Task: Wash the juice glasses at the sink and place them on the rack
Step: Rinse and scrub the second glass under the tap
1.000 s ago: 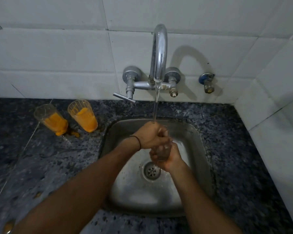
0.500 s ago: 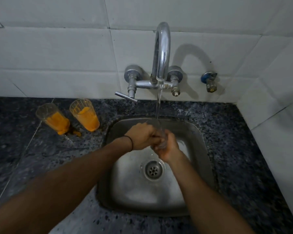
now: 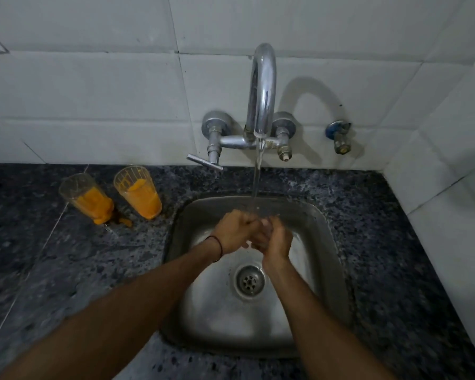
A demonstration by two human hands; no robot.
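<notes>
Clear glass (image 3: 267, 227), mostly hidden, clasped by curled fingers of left hand (image 3: 235, 233) and right hand (image 3: 278, 242) under running water (image 3: 257, 182), near sink's (image 3: 324, 242) far edge; axis indiscernible; unwashed glasses (image 3: 139, 193) nearer left hand.
</notes>
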